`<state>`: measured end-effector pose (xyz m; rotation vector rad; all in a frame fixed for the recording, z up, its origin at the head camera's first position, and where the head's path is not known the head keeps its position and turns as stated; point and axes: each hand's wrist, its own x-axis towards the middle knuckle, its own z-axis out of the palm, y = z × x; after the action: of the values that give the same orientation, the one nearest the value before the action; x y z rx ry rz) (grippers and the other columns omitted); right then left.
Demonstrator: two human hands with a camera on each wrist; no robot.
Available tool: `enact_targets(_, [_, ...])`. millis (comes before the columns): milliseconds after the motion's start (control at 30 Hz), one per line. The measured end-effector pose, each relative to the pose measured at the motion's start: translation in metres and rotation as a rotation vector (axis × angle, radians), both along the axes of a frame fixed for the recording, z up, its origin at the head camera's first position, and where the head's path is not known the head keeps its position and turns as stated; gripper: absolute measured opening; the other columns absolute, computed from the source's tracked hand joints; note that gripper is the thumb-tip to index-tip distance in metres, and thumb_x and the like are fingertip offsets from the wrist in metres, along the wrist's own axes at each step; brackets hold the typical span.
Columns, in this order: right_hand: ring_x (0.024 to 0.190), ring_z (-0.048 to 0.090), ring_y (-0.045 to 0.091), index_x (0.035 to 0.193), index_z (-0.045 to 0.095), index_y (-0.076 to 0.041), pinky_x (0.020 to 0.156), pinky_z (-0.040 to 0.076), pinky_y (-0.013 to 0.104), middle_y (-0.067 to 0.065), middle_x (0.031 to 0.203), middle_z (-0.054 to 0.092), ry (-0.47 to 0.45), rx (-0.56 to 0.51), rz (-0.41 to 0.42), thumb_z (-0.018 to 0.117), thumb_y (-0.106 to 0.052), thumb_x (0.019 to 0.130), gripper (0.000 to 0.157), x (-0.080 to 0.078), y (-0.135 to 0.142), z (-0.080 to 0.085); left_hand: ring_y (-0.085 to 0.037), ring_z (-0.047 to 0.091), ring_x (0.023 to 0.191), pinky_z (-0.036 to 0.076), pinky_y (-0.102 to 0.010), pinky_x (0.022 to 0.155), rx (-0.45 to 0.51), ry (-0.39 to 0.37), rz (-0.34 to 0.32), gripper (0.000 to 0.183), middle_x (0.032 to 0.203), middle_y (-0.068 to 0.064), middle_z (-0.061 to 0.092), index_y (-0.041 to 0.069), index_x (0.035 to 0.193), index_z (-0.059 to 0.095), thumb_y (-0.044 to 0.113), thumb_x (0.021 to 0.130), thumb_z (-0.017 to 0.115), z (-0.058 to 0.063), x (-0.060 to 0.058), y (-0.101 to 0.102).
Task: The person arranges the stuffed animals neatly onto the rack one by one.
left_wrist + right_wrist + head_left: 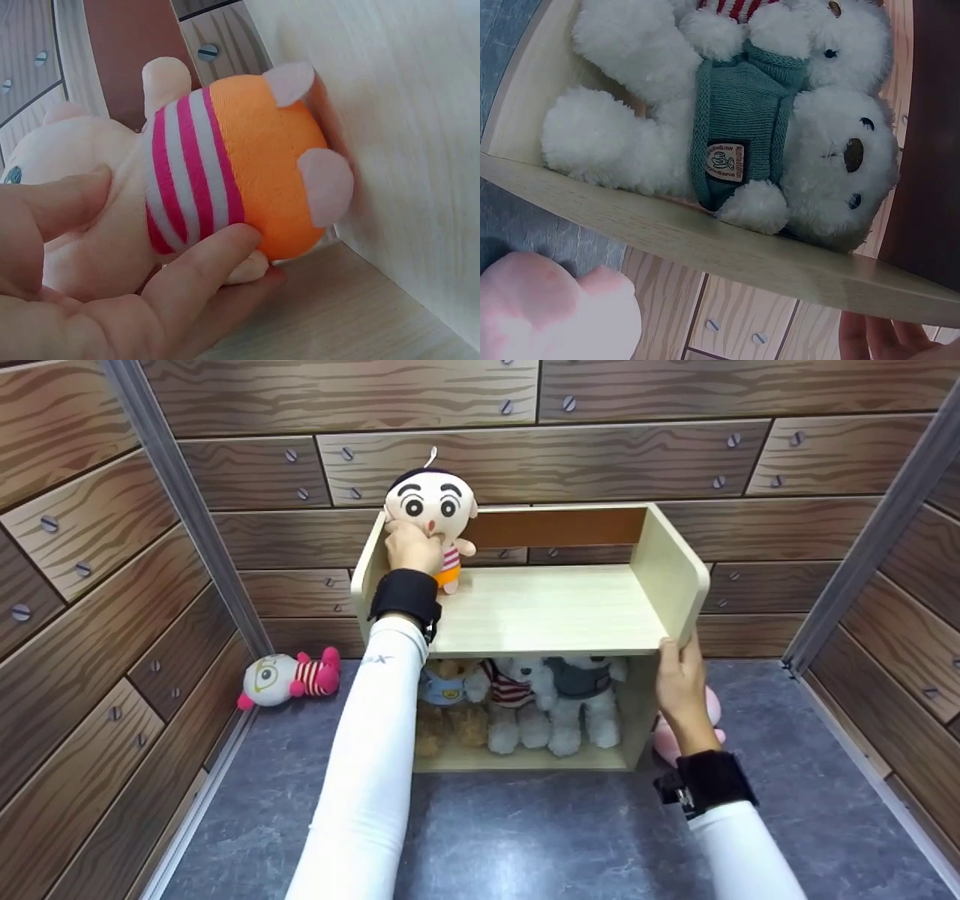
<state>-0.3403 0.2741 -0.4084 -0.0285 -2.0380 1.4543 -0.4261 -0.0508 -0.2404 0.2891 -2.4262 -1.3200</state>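
My left hand (pixel 415 547) grips a plush boy doll (pixel 450 504) below its face, thumb on one side and fingers round the body. The doll has black hair, a pink-and-white striped shirt and orange shorts (pixel 262 161). It is upright at the left end of the upper shelf, its feet close over the board. My right hand (pixel 681 690) holds the right side panel of the pale wooden shelf unit (pixel 555 607) near its front edge. In the lower compartment sit several plush bears, among them a white one in a green knitted sweater (pixel 742 116).
A plush toy with a yellow eye ring and striped body (pixel 289 679) lies on the floor to the left. Beside the unit's right side is a pink plush toy (pixel 555 311). Wood-patterned walls (pixel 112 585) enclose the grey floor (pixel 510 832).
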Motion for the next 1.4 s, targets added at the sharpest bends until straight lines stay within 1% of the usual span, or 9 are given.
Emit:
enact_targets(233, [0.139, 0.037, 0.026, 0.154, 0.035, -0.009, 0.118, 0.024, 0.042, 0.017, 0.153, 0.043, -0.023, -0.013, 0.013, 0.038, -0.015, 0.101, 0.054, 0.002, -0.001, 0.001, -0.039, 0.061, 0.117, 0.045, -0.041, 0.104, -0.055, -0.024, 0.03, 0.047, 0.126, -0.029, 0.06, -0.009, 0.13, 0.039, 0.014, 0.096, 0.062, -0.003, 0.002, -0.004])
enact_targets(433, [0.14, 0.037, 0.028, 0.154, 0.035, -0.009, 0.118, 0.025, 0.044, 0.019, 0.153, 0.043, -0.023, -0.006, 0.001, 0.039, -0.016, 0.101, 0.054, 0.002, 0.001, -0.001, -0.039, 0.06, 0.119, 0.045, -0.041, 0.105, -0.05, -0.052, 0.055, 0.049, 0.128, -0.029, 0.059, -0.009, 0.131, 0.041, 0.019, 0.097, 0.062, -0.007, 0.0, -0.009])
enact_targets(633, [0.141, 0.037, 0.03, 0.155, 0.035, -0.01, 0.118, 0.025, 0.045, 0.019, 0.153, 0.042, -0.034, -0.003, -0.001, 0.038, -0.017, 0.101, 0.054, 0.001, -0.002, 0.0, -0.038, 0.06, 0.121, 0.045, -0.042, 0.105, -0.097, -0.09, 0.043, 0.054, 0.129, -0.025, 0.061, -0.006, 0.131, 0.045, 0.028, 0.094, 0.066, -0.004, 0.008, -0.012])
enact_targets(833, [0.142, 0.036, 0.032, 0.154, 0.035, -0.008, 0.118, 0.025, 0.045, 0.02, 0.153, 0.043, -0.035, 0.013, -0.019, 0.039, -0.016, 0.101, 0.054, 0.002, 0.0, 0.0, -0.039, 0.058, 0.122, 0.044, -0.044, 0.105, -0.201, -0.083, -0.011, 0.047, 0.129, -0.024, 0.062, -0.005, 0.128, 0.052, 0.027, 0.095, 0.062, -0.003, 0.014, -0.014])
enact_targets(1000, [0.142, 0.036, 0.032, 0.155, 0.034, -0.01, 0.118, 0.025, 0.045, 0.019, 0.154, 0.042, -0.041, 0.012, -0.014, 0.038, -0.017, 0.101, 0.055, 0.002, 0.0, 0.0, -0.039, 0.056, 0.124, 0.042, -0.044, 0.107, -0.192, -0.044, -0.04, 0.043, 0.13, -0.025, 0.061, -0.007, 0.129, 0.053, 0.023, 0.098, 0.058, -0.007, 0.01, -0.018])
enact_targets(1100, [0.142, 0.036, 0.031, 0.154, 0.035, -0.01, 0.118, 0.025, 0.045, 0.019, 0.153, 0.043, -0.039, 0.007, -0.015, 0.039, -0.018, 0.101, 0.054, 0.002, 0.0, 0.0, -0.039, 0.058, 0.121, 0.044, -0.044, 0.105, -0.192, 0.013, -0.026, 0.037, 0.126, -0.025, 0.062, -0.008, 0.124, 0.057, 0.019, 0.098, 0.059, -0.01, 0.008, -0.018])
enact_targets(1300, [0.142, 0.036, 0.032, 0.155, 0.035, -0.011, 0.119, 0.025, 0.046, 0.019, 0.154, 0.042, -0.036, -0.005, -0.008, 0.039, -0.018, 0.101, 0.055, 0.002, -0.001, -0.001, -0.039, 0.07, 0.097, 0.054, -0.048, 0.085, -0.276, 0.165, 0.073, 0.066, 0.108, -0.027, 0.069, -0.011, 0.146, 0.027, 0.011, 0.095, 0.063, -0.014, 0.008, -0.011])
enact_targets(1333, [0.142, 0.036, 0.031, 0.156, 0.034, -0.012, 0.119, 0.025, 0.045, 0.019, 0.154, 0.042, -0.035, -0.007, -0.007, 0.039, -0.018, 0.101, 0.055, 0.002, -0.001, -0.001, -0.039, 0.07, 0.096, 0.054, -0.047, 0.084, -0.277, 0.179, 0.075, 0.076, 0.108, -0.028, 0.069, -0.01, 0.15, 0.016, 0.009, 0.094, 0.064, -0.014, 0.009, -0.01])
enact_targets(1400, [0.142, 0.036, 0.03, 0.156, 0.033, -0.012, 0.119, 0.024, 0.044, 0.018, 0.154, 0.042, -0.029, -0.012, -0.006, 0.039, -0.017, 0.101, 0.055, 0.002, 0.0, -0.001, -0.038, 0.07, 0.095, 0.054, -0.047, 0.083, -0.292, 0.192, 0.062, 0.081, 0.106, -0.028, 0.068, -0.009, 0.153, 0.011, 0.007, 0.094, 0.064, -0.015, 0.009, -0.01])
